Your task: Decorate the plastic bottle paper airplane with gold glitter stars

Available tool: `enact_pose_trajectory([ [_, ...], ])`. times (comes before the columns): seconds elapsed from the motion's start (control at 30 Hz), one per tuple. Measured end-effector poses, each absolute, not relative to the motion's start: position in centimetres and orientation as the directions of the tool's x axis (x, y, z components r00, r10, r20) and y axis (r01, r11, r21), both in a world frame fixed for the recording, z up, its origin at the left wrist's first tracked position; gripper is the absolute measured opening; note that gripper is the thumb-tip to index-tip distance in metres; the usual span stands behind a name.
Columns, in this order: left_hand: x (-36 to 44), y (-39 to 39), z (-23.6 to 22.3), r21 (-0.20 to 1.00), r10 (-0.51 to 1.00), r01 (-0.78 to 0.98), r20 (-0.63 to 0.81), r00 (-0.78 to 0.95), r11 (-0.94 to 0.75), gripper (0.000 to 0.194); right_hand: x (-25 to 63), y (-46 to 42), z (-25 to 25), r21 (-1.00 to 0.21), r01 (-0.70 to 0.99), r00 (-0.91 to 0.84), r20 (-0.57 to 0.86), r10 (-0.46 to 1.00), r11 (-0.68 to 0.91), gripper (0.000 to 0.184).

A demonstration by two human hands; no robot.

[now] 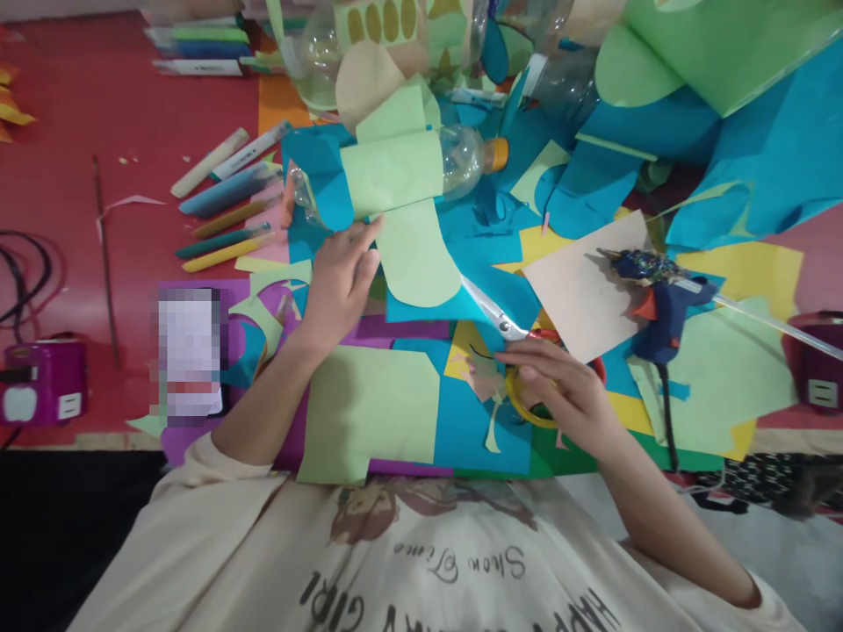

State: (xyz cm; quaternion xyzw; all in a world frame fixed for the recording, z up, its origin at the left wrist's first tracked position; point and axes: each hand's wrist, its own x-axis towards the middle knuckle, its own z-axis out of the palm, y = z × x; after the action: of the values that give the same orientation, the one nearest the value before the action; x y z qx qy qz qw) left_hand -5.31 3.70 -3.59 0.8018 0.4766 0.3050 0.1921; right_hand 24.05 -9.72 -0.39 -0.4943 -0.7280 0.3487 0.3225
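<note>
well below the bottle (461,158), nearest the body: printed shirt (421,553). lettering is upside down from this view; "show time", "happy" and "girl" legible, the word between the last two uncertain. next, still below the bottle: pale green sheet (375,404), its lower right corner cut out in a step. below and right of the bottle: right hand (559,382), fingers bent over the handles of the scissors (491,312); whether it truly grips them, cannot tell. blades together, tip at the right edge of a rounded pale green flap (421,254). farther right, also lower than the bottle: dark blue glue gun (668,316). just below the bottle's left half: left hand (346,276), open, thumb and forefinger apart, tips at the flap's left edge. bottle itself: on its side over blue paper (480,254), clear plastic, orange cap (499,154) to the right, pale green band (395,171) round the middle, rounded blue piece (333,189) near the base. left of the bottle: markers (227,189), print too small to read. beyond the bottle: panel with brown-gold ovals (385,22).
</note>
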Motion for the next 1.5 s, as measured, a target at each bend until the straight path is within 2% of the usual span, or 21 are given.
enact_pose_trajectory([
  [0.13,-4.9,3.1,-2.6,0.663,0.866,0.557,0.387,0.317,-0.500,0.044,24.3,-9.0,-0.7,-0.948,0.306,-0.182,0.027,0.983,0.083,0.027],
  [0.23,-4.4,2.6,-2.2,0.736,0.898,0.514,0.347,0.271,-0.440,0.043,24.2,-8.8,-1.1,-0.990,0.142,-0.112,-0.009,0.994,0.007,0.024],
  [0.37,-4.0,2.2,-2.3,0.798,0.939,0.499,0.252,0.233,-0.337,0.047,24.2,-8.6,-1.4,-0.997,-0.042,0.023,-0.072,0.997,-0.071,0.025],
  [0.5,-4.1,2.4,-2.5,0.798,0.940,0.500,0.255,0.227,-0.337,0.050,25.4,-7.9,-1.4,-0.985,-0.084,0.260,-0.165,0.951,-0.148,0.025],
  [0.6,-4.2,2.5,-2.6,0.773,0.934,0.527,0.263,0.242,-0.354,0.054,26.7,-7.1,-0.7,-0.989,-0.051,0.390,-0.146,0.909,-0.137,0.026],
  [0.77,-4.1,2.5,-2.5,0.742,0.921,0.550,0.262,0.288,-0.383,0.054,28.0,-5.6,1.7,-0.995,-0.068,0.415,0.034,0.909,0.068,0.035],
  [0.9,-3.8,2.0,-2.3,0.818,0.931,0.460,0.235,0.278,-0.344,0.051,28.3,-6.2,1.5,-0.992,-0.127,0.479,-0.047,0.876,0.016,0.032],
  [0.97,-3.6,1.8,-2.3,0.910,0.933,0.323,0.148,0.329,-0.258,0.053,27.9,-7.5,0.3,-0.987,-0.131,0.407,-0.139,0.903,-0.092,0.027],
  [1.03,-3.4,1.6,-2.3,0.977,0.891,0.175,0.030,0.453,-0.122,0.062,26.9,-9.2,-1.1,-0.966,-0.120,0.136,-0.245,0.960,-0.230,0.031],
  [1.1,-3.2,1.4,-2.5,0.996,0.820,0.084,-0.042,0.571,-0.007,0.073,25.5,-10.9,-2.1,-0.962,-0.111,-0.053,-0.247,0.968,-0.251,0.037],
  [1.17,-3.1,1.4,-2.8,0.999,0.791,0.038,-0.045,0.610,0.028,0.081,24.1,-12.3,-2.5,-0.948,-0.146,-0.119,-0.268,0.956,-0.284,0.029],
  [1.23,-3.0,1.3,-3.1,0.999,0.803,0.035,-0.029,0.596,0.010,0.081,23.2,-13.3,-2.1,-0.914,-0.215,-0.181,-0.310,0.934,-0.345,0.024],
  [1.33,-2.9,1.1,-3.2,0.993,0.823,0.104,-0.007,0.568,-0.064,0.070,23.0,-13.7,-0.8,-0.858,-0.248,-0.317,-0.366,0.875,-0.449,0.023],
  [1.4,-2.8,0.9,-2.9,0.972,0.820,0.185,0.017,0.572,-0.148,0.055,23.6,-13.3,0.1,-0.869,-0.156,-0.348,-0.397,0.849,-0.470,0.022],
  [1.5,-2.5,0.4,-2.3,0.873,0.806,0.343,0.090,0.585,-0.346,0.030,24.6,-11.8,0.8,-0.938,0.061,-0.194,-0.346,0.918,-0.341,0.025],
])
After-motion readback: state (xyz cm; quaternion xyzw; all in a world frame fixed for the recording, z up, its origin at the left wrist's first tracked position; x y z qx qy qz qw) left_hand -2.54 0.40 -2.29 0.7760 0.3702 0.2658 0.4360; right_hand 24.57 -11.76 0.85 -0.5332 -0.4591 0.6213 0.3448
